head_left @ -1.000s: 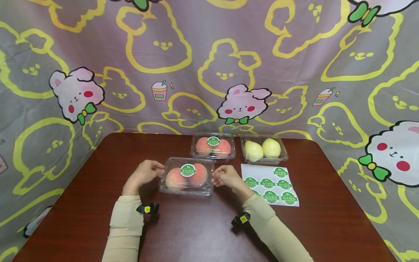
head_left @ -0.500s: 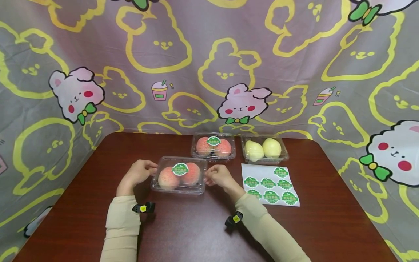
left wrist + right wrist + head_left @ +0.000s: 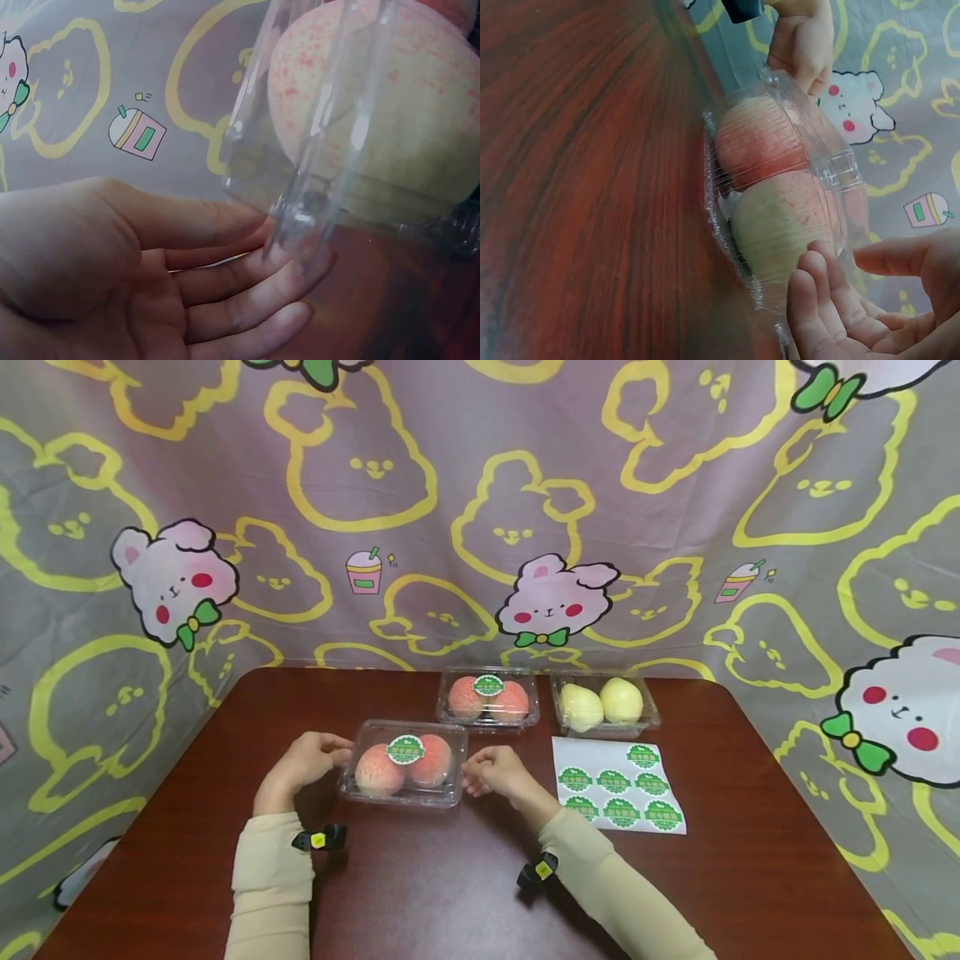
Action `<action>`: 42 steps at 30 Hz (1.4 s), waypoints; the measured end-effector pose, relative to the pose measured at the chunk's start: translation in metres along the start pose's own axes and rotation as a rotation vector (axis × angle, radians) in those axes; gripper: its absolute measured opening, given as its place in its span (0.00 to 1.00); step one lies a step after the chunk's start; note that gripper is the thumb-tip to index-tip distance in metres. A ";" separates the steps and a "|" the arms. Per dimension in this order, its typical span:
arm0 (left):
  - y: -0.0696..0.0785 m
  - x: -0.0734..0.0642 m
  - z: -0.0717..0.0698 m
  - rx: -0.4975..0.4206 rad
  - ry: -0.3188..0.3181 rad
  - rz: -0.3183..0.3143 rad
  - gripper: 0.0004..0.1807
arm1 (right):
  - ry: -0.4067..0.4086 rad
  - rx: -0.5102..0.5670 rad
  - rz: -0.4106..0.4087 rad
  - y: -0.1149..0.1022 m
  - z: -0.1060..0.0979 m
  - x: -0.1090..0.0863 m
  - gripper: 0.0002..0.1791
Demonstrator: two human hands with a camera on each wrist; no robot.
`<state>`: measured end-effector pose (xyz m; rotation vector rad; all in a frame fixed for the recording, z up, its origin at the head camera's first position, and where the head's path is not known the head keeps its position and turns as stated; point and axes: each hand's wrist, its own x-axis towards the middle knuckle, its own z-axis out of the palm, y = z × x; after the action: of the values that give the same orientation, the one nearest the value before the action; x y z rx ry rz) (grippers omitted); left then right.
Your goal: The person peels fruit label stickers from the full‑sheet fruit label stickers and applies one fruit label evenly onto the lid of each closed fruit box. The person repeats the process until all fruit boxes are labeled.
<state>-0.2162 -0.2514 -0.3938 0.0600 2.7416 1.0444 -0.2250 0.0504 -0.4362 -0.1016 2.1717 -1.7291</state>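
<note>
A clear plastic clamshell box [image 3: 437, 799] with two peaches sits left of the table's middle. On its lid is a round green and white sticker [image 3: 405, 749]. My left hand [image 3: 302, 763] pinches the rim at the box's left end; thumb and fingertips meet the plastic rim [image 3: 300, 221] in the left wrist view. At the opposite end is my right hand [image 3: 501, 773]. Its fingertips [image 3: 814, 259] lie right against the box in the right wrist view, and the thumb stands apart from them.
Behind stands another peach box [image 3: 487, 721] with the same kind of sticker. To its right is a box of two pale yellow pears [image 3: 621, 701]. A white sheet [image 3: 600, 750] of several round green stickers lies right of my right hand. A patterned curtain [image 3: 420, 443] encloses the table [image 3: 420, 893].
The front peach box has shifted left across the table, both hands moving along with it. The right thumb and fingers look slightly more spread. The rear boxes and sticker sheet have stayed put.
</note>
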 end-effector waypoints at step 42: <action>-0.025 -0.007 -0.018 -0.006 0.049 -0.129 0.18 | 0.008 0.011 -0.065 -0.019 0.050 0.001 0.08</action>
<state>-0.2123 -0.2827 -0.3963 -0.1439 2.7433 1.0318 -0.2131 -0.0012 -0.4272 -0.1648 2.1873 -1.7789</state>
